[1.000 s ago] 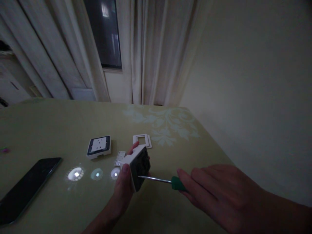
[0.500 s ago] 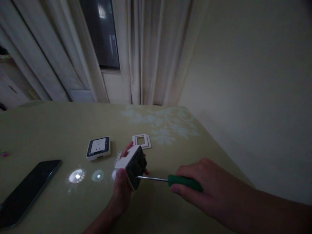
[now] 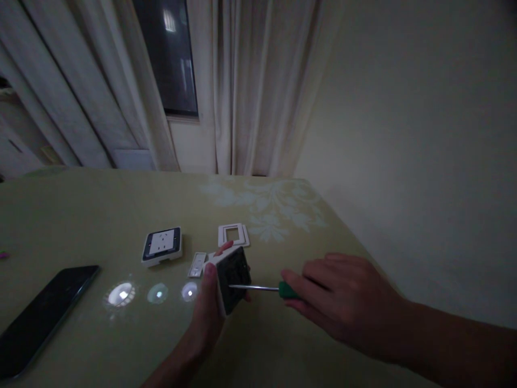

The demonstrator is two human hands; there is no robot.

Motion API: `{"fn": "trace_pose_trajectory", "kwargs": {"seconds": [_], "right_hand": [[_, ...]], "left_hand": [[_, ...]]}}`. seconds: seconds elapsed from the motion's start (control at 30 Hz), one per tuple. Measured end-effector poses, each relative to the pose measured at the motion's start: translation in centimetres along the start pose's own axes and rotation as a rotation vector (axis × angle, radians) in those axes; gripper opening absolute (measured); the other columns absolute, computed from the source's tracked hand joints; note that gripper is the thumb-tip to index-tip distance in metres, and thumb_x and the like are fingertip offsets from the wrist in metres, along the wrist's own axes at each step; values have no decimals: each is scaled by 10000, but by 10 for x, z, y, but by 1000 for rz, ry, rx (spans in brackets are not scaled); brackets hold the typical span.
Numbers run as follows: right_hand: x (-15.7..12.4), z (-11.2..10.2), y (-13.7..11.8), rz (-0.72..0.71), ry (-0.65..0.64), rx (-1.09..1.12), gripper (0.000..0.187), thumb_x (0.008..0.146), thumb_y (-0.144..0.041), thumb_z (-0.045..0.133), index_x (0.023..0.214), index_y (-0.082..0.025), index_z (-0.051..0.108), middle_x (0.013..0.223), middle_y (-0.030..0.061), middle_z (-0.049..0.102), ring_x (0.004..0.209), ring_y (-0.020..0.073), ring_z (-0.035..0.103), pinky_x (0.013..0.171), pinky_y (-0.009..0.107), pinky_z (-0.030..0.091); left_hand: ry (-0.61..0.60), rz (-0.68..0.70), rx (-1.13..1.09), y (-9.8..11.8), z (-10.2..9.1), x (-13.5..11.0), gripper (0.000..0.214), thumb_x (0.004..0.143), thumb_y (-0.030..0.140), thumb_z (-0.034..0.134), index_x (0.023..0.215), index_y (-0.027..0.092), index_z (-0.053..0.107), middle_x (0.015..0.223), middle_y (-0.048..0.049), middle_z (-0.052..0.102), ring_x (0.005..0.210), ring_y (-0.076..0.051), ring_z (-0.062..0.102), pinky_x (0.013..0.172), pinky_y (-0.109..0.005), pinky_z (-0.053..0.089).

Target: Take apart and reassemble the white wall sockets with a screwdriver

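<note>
My left hand (image 3: 210, 302) is closed around a white box with a dark face (image 3: 234, 277), which looks like a wall switch or socket body; it is tilted, its dark side turned to the right. In my right hand (image 3: 343, 296) is a screwdriver (image 3: 287, 290) with a green handle, mostly covered by my fingers. The metal shaft points left and its tip meets the dark face. Whether the tip sits in a screw is too dim to tell. Behind the held box lie a small white rectangular piece (image 3: 197, 264) and a white square frame (image 3: 233, 235).
A white wall socket (image 3: 162, 245) with a dark border lies on the table (image 3: 121, 210), left of my hands. A black phone (image 3: 44, 323) is at the lower left. A small pink thing (image 3: 4, 255) shows at the left edge. A wall (image 3: 424, 134) rises on the right.
The box in my left hand has turned and shifted slightly right. My right hand has moved forward over the screwdriver handle, covering more of it. The small white piece behind shows more.
</note>
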State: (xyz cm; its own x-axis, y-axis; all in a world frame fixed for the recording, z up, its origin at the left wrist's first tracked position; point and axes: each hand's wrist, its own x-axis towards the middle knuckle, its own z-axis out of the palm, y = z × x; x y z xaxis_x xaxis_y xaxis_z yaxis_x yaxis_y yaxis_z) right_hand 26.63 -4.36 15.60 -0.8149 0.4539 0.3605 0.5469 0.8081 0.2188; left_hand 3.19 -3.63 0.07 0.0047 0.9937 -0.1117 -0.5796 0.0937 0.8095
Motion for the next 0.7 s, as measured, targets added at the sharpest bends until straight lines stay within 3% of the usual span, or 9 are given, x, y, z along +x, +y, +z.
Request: {"fn": "trace_pose_trajectory", "kwargs": {"seconds": [0.1,0.17,0.2,0.27,0.37,0.43,0.53,0.63,0.7], "right_hand": [[9,3,2,379,-260,339,312,1021,-455,748,839,-204,777,660,-18,714,564,140,635,513,282,352],[13,4,3,415,-366,442,382,1012,-451,763,720,-205,741,569,-39,661,517,122,597,495,271,313],[14,5,4,372,-355,415,414,1021,-444,751,685,-203,724,546,-39,642,495,118,570,488,278,298],[14,7,4,159,-212,220,389,1056,-372,701,713,-191,735,582,-15,664,499,135,553,494,313,308],[10,11,4,-233,55,-141,285,1057,-144,563,890,-126,794,747,67,742,613,184,607,553,371,373],[8,13,3,-335,104,-225,254,1016,-79,552,959,-102,798,778,74,738,653,193,607,583,388,384],[8,14,3,-179,58,-185,213,1041,-199,625,872,-159,748,721,23,675,623,184,564,601,399,367],[11,9,3,72,-113,-18,254,1032,-342,653,815,-212,680,733,2,652,626,194,575,625,400,376],[12,2,4,160,-231,100,157,991,-295,659,858,-217,690,779,7,662,662,205,607,646,391,402]], "left_hand": [[45,109,37,-5,-9,-1,864,900,811,682,1573,287,542,1319,-137,724,1098,-326,727,798,-381,657],[54,178,94,-9,-15,-1,889,863,808,732,1570,300,547,1291,-123,732,1073,-321,732,833,-390,653],[65,196,114,-11,-17,0,901,853,808,743,1570,298,548,1262,-118,738,1034,-313,739,818,-388,653],[86,166,130,-13,-16,2,896,869,806,724,1581,296,535,1218,-109,741,939,-282,744,749,-371,650],[97,-21,99,-10,-7,4,848,933,815,623,1565,255,551,1119,-103,755,835,-253,727,644,-355,640],[100,-93,62,-7,0,4,872,928,837,601,1539,216,570,1054,-110,766,844,-269,723,611,-355,637],[90,-44,24,-1,5,3,929,878,850,661,1533,198,571,1036,-127,781,865,-282,721,629,-363,642],[59,-48,-20,3,7,2,907,884,823,683,1552,222,555,1125,-147,792,929,-295,738,697,-385,648],[39,-113,-59,3,8,2,891,895,822,667,1566,250,537,1234,-155,785,1075,-333,742,807,-431,649]]}}
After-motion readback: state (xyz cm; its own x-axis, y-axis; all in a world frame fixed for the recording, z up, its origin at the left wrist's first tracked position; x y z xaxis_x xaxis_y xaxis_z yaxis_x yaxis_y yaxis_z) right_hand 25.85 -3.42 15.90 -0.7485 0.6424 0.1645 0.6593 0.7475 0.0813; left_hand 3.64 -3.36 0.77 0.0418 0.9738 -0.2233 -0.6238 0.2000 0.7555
